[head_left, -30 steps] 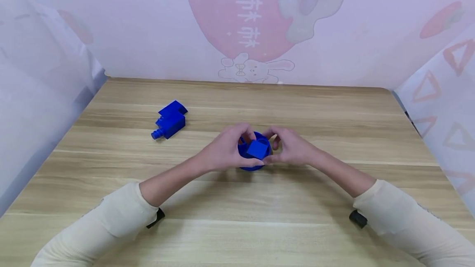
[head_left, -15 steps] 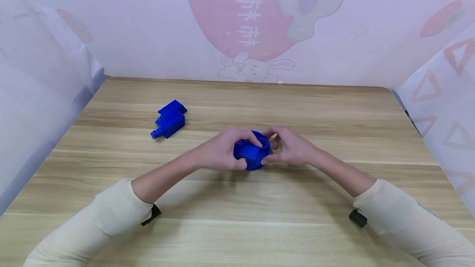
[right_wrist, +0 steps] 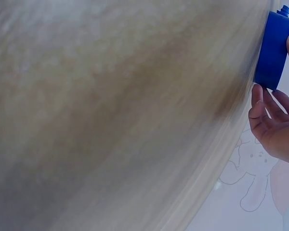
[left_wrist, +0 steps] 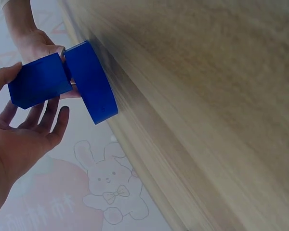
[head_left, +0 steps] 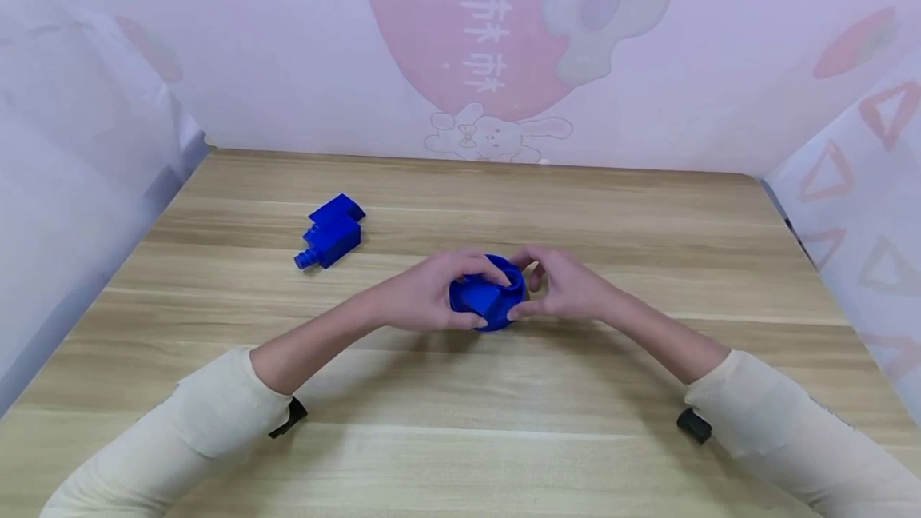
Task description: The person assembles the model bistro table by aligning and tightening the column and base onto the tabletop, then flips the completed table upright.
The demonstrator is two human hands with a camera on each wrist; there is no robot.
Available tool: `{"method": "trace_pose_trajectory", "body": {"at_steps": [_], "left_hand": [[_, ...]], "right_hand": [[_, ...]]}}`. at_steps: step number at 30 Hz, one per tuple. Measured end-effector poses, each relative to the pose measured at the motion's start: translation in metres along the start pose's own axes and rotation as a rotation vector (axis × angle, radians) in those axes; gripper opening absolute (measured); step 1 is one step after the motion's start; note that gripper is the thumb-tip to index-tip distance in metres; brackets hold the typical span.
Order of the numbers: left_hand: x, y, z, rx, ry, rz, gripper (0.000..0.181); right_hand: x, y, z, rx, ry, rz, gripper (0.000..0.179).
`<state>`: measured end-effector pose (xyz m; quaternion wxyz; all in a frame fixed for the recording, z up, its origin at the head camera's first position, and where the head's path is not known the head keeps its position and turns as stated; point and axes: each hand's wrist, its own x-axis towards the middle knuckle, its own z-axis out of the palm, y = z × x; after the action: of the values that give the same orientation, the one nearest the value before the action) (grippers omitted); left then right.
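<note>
Left hand [head_left: 432, 292]: grasping. Thumb and fingers are bent about a blue block [left_wrist: 41, 79], one digit against its upper corner and others under it in the left wrist view.

Right hand [head_left: 568, 286]: also grasping, thumb and fingertips on the rim of a round blue dish [right_wrist: 272, 50]; the right wrist view has the fingertips at its edge.

Dish sits on the table [head_left: 647, 230], near its middle, between the two hands. Block is over the dish, toward the left hand; a raised ring [head_left: 513, 282] shows inside the dish just right of the block. From the left wrist the block stands out from the dish's upper side with a narrow blue piece between them. Whether block and dish are joined: cannot tell.

Cream sleeves [head_left: 194, 414] on both forearms, pushed back toward the elbows; a small black object [head_left: 289, 417] under each cuff.

Farther off, well left of the dish and behind it: two more blue parts, an angular piece [head_left: 338, 211] and, against or overlapping it, a boxy piece [head_left: 338, 241] with a ridged stub [head_left: 305, 260] pointing toward the near left.

Behind the table, a pale backdrop [head_left: 288, 46] with a rabbit drawing [head_left: 496, 137] and a large pink shape [head_left: 424, 30]; red triangles [head_left: 827, 174] on the right-hand sheet.
</note>
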<state>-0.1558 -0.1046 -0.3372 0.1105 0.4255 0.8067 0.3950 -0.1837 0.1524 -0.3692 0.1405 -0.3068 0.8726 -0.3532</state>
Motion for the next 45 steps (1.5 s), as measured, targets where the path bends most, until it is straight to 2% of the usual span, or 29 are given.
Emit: {"method": "trace_pose_trajectory", "body": {"at_steps": [3, 6, 9, 12, 14, 18, 26, 31, 35, 37, 40, 42, 45], "left_hand": [[0.001, 0.000, 0.002, 0.021, 0.027, -0.043, 0.058], [0.001, 0.003, 0.004, 0.023, 0.068, -0.114, 0.064], [-0.001, 0.004, 0.004, -0.002, 0.111, -0.180, 0.060], [-0.001, 0.005, 0.003, -0.031, 0.138, -0.214, 0.052], [-0.002, 0.005, 0.002, -0.040, 0.146, -0.212, 0.049], [-0.002, 0.003, 0.000, -0.045, 0.148, -0.165, 0.046], [-0.003, -0.002, -0.008, -0.113, 0.074, -0.102, 0.042], [-0.003, -0.006, -0.009, -0.164, 0.025, -0.125, 0.044], [-0.001, -0.008, -0.007, -0.181, 0.023, -0.142, 0.046], [-0.001, -0.007, -0.005, -0.185, 0.042, -0.175, 0.051], [0.000, -0.006, -0.004, -0.199, 0.105, -0.270, 0.060], [0.000, -0.004, -0.004, -0.213, 0.151, -0.336, 0.058], [0.001, -0.003, -0.004, -0.218, 0.187, -0.366, 0.052]], "right_hand": [[-0.002, 0.001, 0.001, 0.008, 0.005, 0.002, 0.066], [-0.003, 0.002, 0.001, 0.012, 0.010, 0.002, 0.066], [-0.003, 0.002, 0.001, 0.004, 0.015, 0.003, 0.067], [-0.003, 0.003, 0.001, -0.010, 0.015, 0.005, 0.068], [-0.003, 0.002, 0.001, -0.012, 0.014, 0.010, 0.069], [-0.003, 0.000, 0.000, -0.010, 0.011, 0.019, 0.069], [-0.001, 0.001, 0.000, -0.007, 0.007, 0.028, 0.070], [-0.001, 0.002, 0.000, 0.001, 0.008, 0.017, 0.070], [0.000, 0.002, 0.001, -0.002, 0.012, -0.002, 0.069], [0.000, 0.002, 0.001, -0.001, 0.012, -0.001, 0.070], [0.000, 0.001, 0.001, 0.006, 0.009, 0.005, 0.070], [0.001, 0.001, 0.001, 0.011, 0.007, 0.008, 0.070], [0.001, 0.001, 0.001, 0.014, 0.008, 0.006, 0.069]]}}
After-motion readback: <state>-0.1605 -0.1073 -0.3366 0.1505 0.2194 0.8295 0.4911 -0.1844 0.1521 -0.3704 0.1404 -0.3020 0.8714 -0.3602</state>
